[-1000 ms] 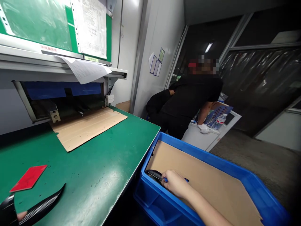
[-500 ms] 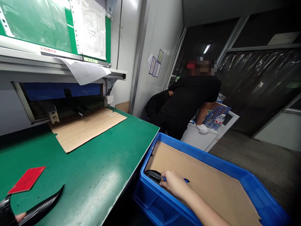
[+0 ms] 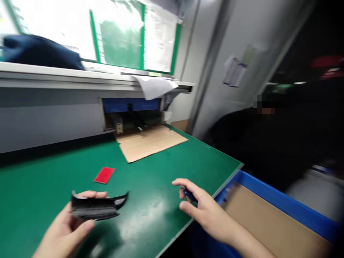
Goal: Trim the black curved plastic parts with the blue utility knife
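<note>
My left hand holds a black curved plastic part above the bench, with the thumb below and the fingers behind it. The part is hollow on the side facing me and has a pointed tip to the right. Over the bench's right edge is my right hand, its index finger and thumb apart. A small blue tool lies in its curled fingers; most of it is hidden, so its kind does not show. Beyond my left hand a red rectangular piece lies flat on the green bench top.
A cardboard sheet lies at the back, before a slot under the shelf. To the right stands a blue crate with cardboard inside. Beyond it a person in black is blurred. Papers hang over the shelf edge.
The view has swung left. My right hand has left the crate, where it was at a black part, and come over the bench edge with the blue tool. My left hand's part is now fully in view.
</note>
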`<state>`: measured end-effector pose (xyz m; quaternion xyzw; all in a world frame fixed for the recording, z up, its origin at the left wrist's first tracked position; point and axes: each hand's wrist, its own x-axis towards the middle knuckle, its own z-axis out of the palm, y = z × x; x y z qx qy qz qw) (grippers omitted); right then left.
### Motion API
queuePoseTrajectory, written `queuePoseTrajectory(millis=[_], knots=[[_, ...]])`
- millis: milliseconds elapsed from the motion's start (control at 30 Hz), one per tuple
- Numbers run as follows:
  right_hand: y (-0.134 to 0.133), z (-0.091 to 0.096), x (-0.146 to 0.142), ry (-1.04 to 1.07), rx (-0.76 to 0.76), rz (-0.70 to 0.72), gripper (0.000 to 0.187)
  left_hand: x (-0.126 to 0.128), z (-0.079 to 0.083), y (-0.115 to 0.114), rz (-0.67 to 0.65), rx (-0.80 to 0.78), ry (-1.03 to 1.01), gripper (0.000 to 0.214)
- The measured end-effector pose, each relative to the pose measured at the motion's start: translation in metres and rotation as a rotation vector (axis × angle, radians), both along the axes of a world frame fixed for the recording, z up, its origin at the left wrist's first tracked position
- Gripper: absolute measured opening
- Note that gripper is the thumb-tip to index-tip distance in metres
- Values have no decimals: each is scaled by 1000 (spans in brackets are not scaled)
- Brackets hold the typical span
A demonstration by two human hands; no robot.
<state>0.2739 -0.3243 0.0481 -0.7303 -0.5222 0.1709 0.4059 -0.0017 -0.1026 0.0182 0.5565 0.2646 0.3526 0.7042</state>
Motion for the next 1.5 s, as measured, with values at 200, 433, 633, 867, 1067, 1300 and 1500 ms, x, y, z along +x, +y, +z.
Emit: queuePoseTrajectory(millis=[200,433,633,867,1067,1300,1500], knots=[[123,26,-78,-418,68,422,48,-5,9,14,-49,16,-194,49],[192,38,-91,-614,206,481,73,-9,19,22,82,-125,-381,54],[213,33,-87,-655,230,503,76,-7,14,30,163,-160,-371,53],[214,14,-81,-660,194,493,73,-4,11,27,163,-176,-308,46],[211,2,-75,-656,170,547,58,0,11,26,147,-90,-259,40],[217,1,-56,-383,102,844,53,1,10,24,106,-27,-212,36],[216,14,-27,-224,-134,782,44,-4,8,29,33,1,-208,29]])
